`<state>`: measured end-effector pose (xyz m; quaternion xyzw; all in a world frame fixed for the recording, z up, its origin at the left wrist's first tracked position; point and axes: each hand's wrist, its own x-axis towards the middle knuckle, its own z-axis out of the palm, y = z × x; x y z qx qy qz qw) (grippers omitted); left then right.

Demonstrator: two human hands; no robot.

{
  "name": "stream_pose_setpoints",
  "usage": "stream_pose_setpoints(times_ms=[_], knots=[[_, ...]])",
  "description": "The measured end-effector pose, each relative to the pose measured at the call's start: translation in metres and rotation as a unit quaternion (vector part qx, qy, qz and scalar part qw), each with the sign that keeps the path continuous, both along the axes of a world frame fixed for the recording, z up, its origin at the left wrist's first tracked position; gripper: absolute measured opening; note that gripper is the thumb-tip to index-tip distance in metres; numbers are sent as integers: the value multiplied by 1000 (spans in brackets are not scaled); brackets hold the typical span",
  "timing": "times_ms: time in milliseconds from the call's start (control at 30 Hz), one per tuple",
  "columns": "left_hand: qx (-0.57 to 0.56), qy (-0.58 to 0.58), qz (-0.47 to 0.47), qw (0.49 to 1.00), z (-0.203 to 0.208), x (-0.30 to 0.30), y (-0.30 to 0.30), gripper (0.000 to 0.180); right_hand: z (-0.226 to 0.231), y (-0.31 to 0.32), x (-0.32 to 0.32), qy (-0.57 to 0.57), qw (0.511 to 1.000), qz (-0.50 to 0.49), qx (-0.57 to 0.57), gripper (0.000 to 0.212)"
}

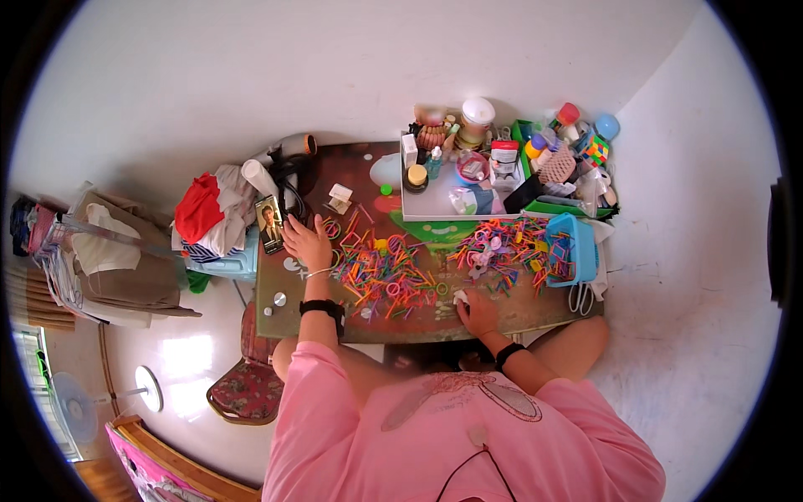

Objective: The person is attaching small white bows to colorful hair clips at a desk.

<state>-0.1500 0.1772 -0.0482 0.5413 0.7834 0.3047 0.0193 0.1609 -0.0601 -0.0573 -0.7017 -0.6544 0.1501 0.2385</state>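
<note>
My left hand [308, 244] reaches over the left part of the table, its fingers spread. The fingertips are beside a dark picture card [270, 224] and next to a heap of small colourful plastic sticks and rings [389, 272]. Near the table's front edge, my right hand [479, 315] is closed on a small white piece [461, 297], too small to make out. A second colourful heap [493, 247] lies just beyond it. Right of that heap, a light blue plastic basket [592, 251] rests on its side, with some of the pieces at its mouth.
A white tray [468, 217] of bottles and jars stands at the back, beside a green box [573, 209] full of odds and ends. A hair dryer [293, 149] and folded clothes [219, 205] are at the left. Two small round knobs [280, 299] lie near the front left corner.
</note>
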Motion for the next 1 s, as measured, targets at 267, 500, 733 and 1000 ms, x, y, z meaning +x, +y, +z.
stream_pose_setpoints(times_ms=[267, 500, 733, 1000], knots=[[65, -51, -59, 995, 22, 51, -59, 65, -4, -1, 0, -11, 1000, -10, -9, 20], [152, -104, -258, 948, 63, 130, -146, 46, -15, -5, 7, -12, 1000, -12, -2, 26], [-39, -232, -418, 877, 55, 153, -200, 20, 39, 5, 6, 98, 989, 48, -96, 31], [-147, -364, -391, 833, 51, 159, -216, 17, 42, -12, 6, 276, 955, 58, -90, 27]])
